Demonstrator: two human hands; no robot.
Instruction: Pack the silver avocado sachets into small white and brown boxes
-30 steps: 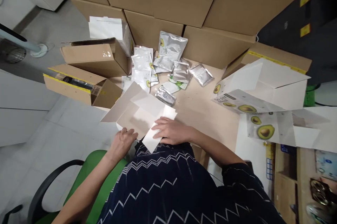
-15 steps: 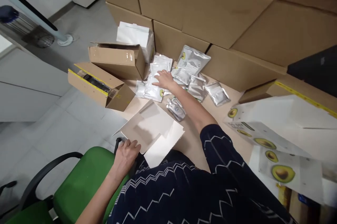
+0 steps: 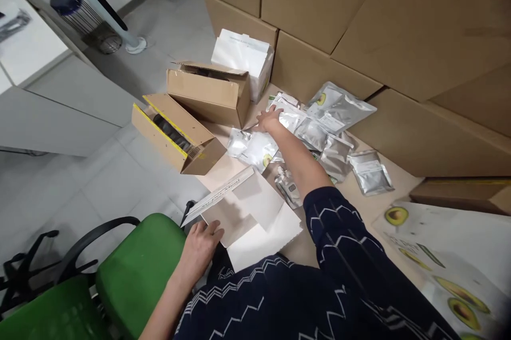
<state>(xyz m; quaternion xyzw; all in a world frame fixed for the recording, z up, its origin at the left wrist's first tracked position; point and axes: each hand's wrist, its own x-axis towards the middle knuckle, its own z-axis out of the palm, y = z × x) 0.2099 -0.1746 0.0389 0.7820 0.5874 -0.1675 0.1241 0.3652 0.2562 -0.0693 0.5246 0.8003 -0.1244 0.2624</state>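
Here's the right hand (image 3: 270,119), out at full stretch, fingers spread and resting on a heap of silver packets (image 3: 291,118); whether any fingertip has a pinch on one, I can't tell from here. Down near the body, the left hand (image 3: 203,244) has its fingers bent over the near edge of an open white box (image 3: 261,244), thumb hidden, so I can't call how tight that is. The box sits tilted at the person's lap, flaps out, just this side of the heap. Between box and heap lies a small spouted pouch (image 3: 288,188). Behind the heap, a large avocado pouch (image 3: 339,106); off to the right, a lone flat packet (image 3: 371,172) on the table (image 3: 355,207). Over on the left, a brown box (image 3: 203,94) and a yellow-edged box (image 3: 205,158) with something dark inside.
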